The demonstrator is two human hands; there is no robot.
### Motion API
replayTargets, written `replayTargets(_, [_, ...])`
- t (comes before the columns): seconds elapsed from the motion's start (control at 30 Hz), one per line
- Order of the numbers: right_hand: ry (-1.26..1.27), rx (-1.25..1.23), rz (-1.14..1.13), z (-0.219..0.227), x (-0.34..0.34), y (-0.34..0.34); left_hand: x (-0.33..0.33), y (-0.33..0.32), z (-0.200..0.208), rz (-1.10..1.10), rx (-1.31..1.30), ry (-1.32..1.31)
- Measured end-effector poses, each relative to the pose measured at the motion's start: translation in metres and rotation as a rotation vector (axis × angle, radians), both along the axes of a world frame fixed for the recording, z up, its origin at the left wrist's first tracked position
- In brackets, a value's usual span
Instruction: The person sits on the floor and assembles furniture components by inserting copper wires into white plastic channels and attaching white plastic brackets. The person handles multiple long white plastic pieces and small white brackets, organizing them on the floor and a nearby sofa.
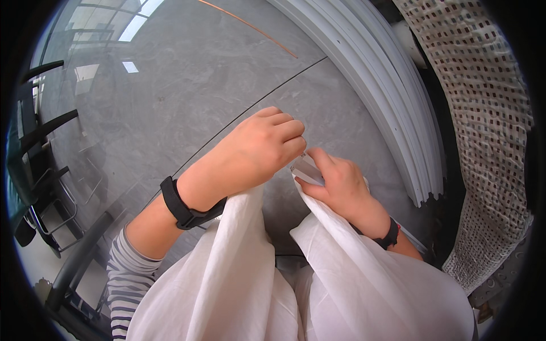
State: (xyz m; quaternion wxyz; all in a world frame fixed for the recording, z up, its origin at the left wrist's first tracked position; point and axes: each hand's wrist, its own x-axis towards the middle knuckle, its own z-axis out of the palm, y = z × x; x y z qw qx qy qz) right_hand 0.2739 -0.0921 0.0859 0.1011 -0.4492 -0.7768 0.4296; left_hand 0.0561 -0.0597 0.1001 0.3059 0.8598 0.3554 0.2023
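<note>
A white cloth (358, 267), perhaps a garment, drapes over my lap in two panels that part in the middle. My left hand (267, 139) is a closed fist, palm down; the left panel rises taut beneath it, and its fingertips are hidden. Just right of it, my right hand (341, 184) pinches the edge of the right panel between thumb and fingers. A pale, narrow strip (307, 169) shows between that thumb and forefinger; its kind is unclear. The two hands almost touch. Dark bands circle both wrists.
Grey glossy floor (170, 96) lies ahead, crossed by a dark seam, with a thin copper-coloured rod (250, 33) on it. Long white slatted panels (375, 85) curve along the right, beside a checked fabric cover (478, 113). Dark chairs (45, 131) stand at left.
</note>
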Motion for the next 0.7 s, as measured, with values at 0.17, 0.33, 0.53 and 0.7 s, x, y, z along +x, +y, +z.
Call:
replayTargets(0.17, [-0.019, -0.03, -0.028, -0.001, 0.001, 0.004, 0.002, 0.001, -0.003, 0.054, -0.004, -0.011])
replayTargets(0.33, [0.028, -0.032, -0.072, 0.001, 0.002, 0.011, -0.012, 0.018, -0.001, 0.093, 0.069, 0.04])
replayTargets(0.53, [0.005, -0.049, -0.064, 0.001, 0.009, 0.009, -0.025, 0.022, 0.0, 0.113, 0.046, 0.021])
replayTargets(0.7, [-0.031, -0.052, -0.079, -0.001, 0.013, 0.007, -0.02, 0.023, -0.007, 0.06, 0.024, -0.037])
